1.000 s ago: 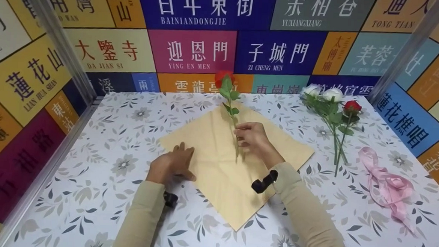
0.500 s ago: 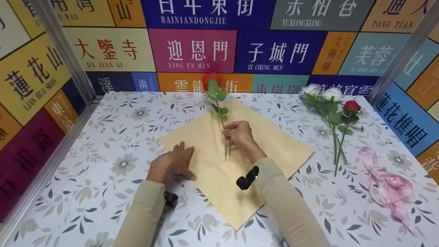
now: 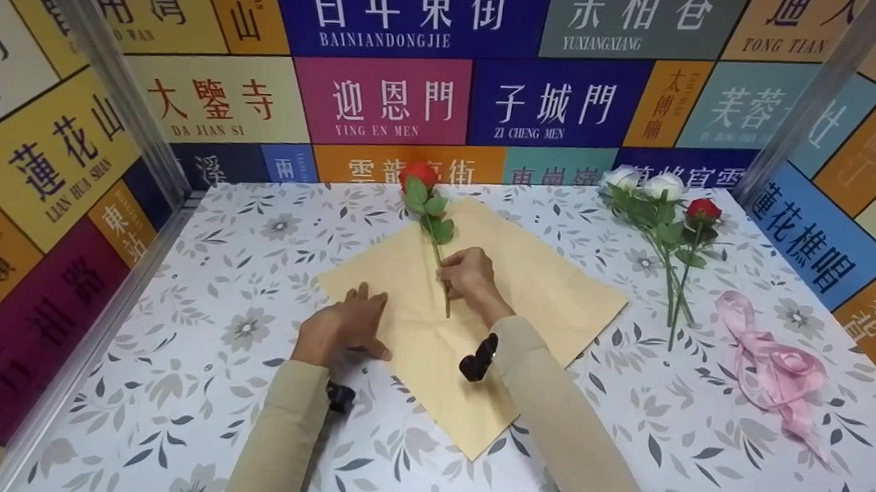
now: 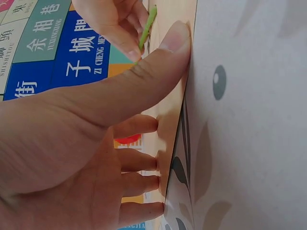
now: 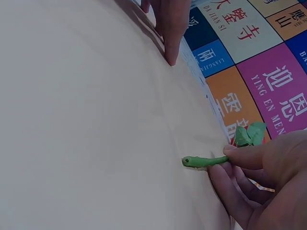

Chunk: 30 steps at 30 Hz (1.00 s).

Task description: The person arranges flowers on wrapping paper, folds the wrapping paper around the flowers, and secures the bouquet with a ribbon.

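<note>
A red rose with green leaves lies over the upper part of a tan sheet of wrapping paper, its stem pointing toward me. My right hand pinches that stem between thumb and fingers. In the right wrist view the cut end of the stem sticks out past the fingertips, close over the paper. My left hand rests on the paper's left edge with its fingers spread. The left wrist view shows its thumb and fingertips pressing on the paper along that edge.
To the right on the flowered tablecloth lie two white roses and another red rose, stems crossed. A pink ribbon lies loosely coiled near them. Behind the table stands a wall of coloured sign panels.
My right hand has moved the red rose left across the paper, and its bloom has come down lower toward the sheet. The left hand has stayed put.
</note>
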Motion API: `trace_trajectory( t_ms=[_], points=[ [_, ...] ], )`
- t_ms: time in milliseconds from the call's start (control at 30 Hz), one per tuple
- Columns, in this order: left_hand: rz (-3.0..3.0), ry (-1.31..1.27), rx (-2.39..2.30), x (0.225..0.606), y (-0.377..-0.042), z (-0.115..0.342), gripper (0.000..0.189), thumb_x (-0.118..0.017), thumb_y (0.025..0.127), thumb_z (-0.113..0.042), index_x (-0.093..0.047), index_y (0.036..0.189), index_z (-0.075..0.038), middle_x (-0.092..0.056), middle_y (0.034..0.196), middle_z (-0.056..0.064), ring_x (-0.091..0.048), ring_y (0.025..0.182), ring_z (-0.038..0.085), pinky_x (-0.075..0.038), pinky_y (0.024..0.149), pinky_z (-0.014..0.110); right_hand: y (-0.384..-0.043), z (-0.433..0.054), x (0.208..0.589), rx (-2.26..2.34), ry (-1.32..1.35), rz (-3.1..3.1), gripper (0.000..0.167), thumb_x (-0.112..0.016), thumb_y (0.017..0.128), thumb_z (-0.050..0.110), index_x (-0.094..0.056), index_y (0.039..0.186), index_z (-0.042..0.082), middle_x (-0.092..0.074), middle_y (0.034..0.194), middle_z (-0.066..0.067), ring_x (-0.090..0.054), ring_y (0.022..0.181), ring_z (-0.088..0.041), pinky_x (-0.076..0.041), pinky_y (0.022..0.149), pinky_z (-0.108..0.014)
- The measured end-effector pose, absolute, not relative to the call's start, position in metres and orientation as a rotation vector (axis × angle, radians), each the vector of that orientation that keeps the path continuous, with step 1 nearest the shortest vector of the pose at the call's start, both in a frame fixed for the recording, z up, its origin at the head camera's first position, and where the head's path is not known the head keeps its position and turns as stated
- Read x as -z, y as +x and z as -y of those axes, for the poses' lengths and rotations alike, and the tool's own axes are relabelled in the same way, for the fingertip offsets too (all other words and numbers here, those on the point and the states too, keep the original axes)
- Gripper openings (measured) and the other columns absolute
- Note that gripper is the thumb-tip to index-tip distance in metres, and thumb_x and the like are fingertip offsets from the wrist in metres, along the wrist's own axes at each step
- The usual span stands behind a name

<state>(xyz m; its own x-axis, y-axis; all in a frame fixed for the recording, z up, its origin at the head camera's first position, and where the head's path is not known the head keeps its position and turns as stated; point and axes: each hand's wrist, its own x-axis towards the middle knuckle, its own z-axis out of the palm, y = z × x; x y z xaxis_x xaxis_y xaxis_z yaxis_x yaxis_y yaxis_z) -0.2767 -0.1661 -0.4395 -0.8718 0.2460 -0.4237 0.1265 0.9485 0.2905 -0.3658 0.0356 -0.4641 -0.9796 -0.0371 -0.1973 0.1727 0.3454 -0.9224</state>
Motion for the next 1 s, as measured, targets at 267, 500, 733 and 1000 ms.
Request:
trace_trajectory(
  t_ms=[267, 500, 733, 1000],
  points=[
    [-2.629, 0.246, -0.359, 0.438, -0.277, 0.165, 0.104, -0.081, 0.082, -0.04, -0.019, 0.16, -0.007, -0.003, 0.166, 0.027, -0.007, 0.155, 0.044, -0.019, 0.123, 0.058, -0.364, -0.039, 0.463, 1.682, 0.118, -2.434, 0.018, -0.072, 0.09, 0.007, -0.073, 0.107, 0.0, -0.073, 0.098, -0.016, -0.07, 0.075, -0.018, -0.059, 0.058, -0.029],
    [-2.65, 0.294, -0.359, 0.438, -0.277, 0.167, 0.104, -0.081, 0.083, -0.039, -0.02, 0.159, -0.003, -0.006, 0.165, 0.031, -0.009, 0.154, 0.047, -0.021, 0.123, 0.058, -0.364, -0.049, 0.457, 1.679, 0.13, -2.426, 0.023, -0.073, 0.091, 0.015, -0.072, 0.111, 0.004, -0.073, 0.103, -0.013, -0.069, 0.08, -0.017, -0.054, 0.054, -0.025],
    [-2.635, 0.313, -0.411, 0.44, -0.276, 0.171, 0.104, -0.081, 0.083, -0.036, -0.019, 0.159, -0.001, -0.004, 0.164, 0.033, -0.007, 0.153, 0.049, -0.02, 0.123, 0.06, -0.37, -0.067, 0.447, 1.619, 0.169, -2.502, 0.02, -0.075, 0.091, 0.022, -0.074, 0.106, 0.009, -0.075, 0.103, -0.015, -0.067, 0.07, -0.019, -0.053, 0.053, -0.027],
    [-2.609, 0.305, -0.462, 0.439, -0.276, 0.172, 0.105, -0.081, 0.083, -0.034, -0.017, 0.159, 0.0, -0.001, 0.164, 0.033, -0.004, 0.153, 0.049, -0.017, 0.123, 0.06, -0.375, -0.107, 0.434, 1.558, 0.168, -2.656, 0.026, -0.073, 0.092, 0.021, -0.072, 0.114, 0.007, -0.073, 0.105, -0.01, -0.067, 0.088, -0.022, -0.057, 0.061, -0.026]
  ],
)
